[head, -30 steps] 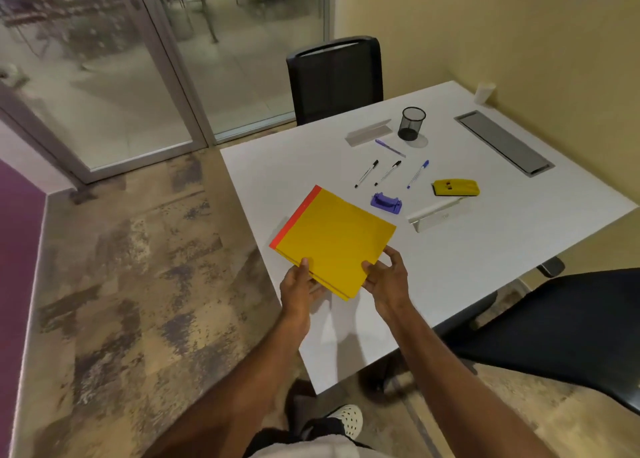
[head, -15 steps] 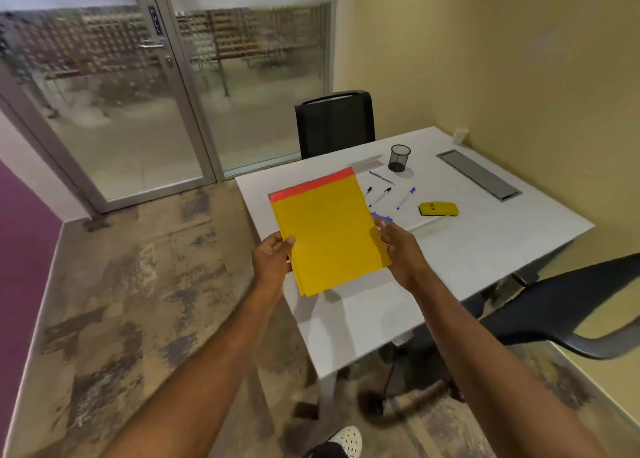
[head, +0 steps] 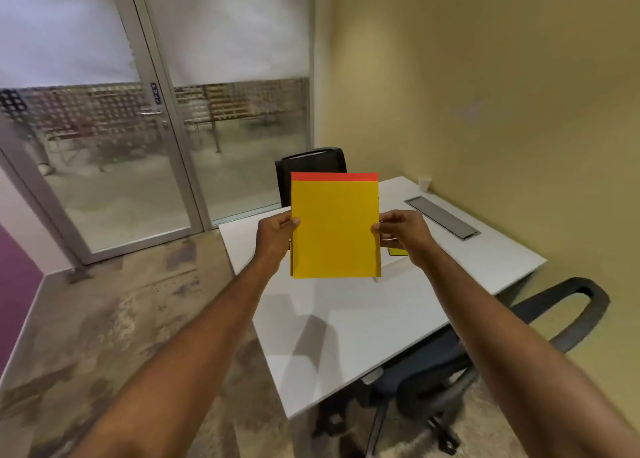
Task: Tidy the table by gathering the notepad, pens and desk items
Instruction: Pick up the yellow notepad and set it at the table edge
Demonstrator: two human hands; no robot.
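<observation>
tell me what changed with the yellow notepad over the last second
The yellow notepad has been lifted off the table and turned upright, red strip on top, facing the camera. The left hand and right hand slid from its near edge to its two sides. Both hands kept their grip throughout.

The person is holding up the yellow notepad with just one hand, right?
Not quite. The head view shows both hands holding the yellow notepad up above the white table: the left hand grips its left edge and the right hand its right edge.
</observation>
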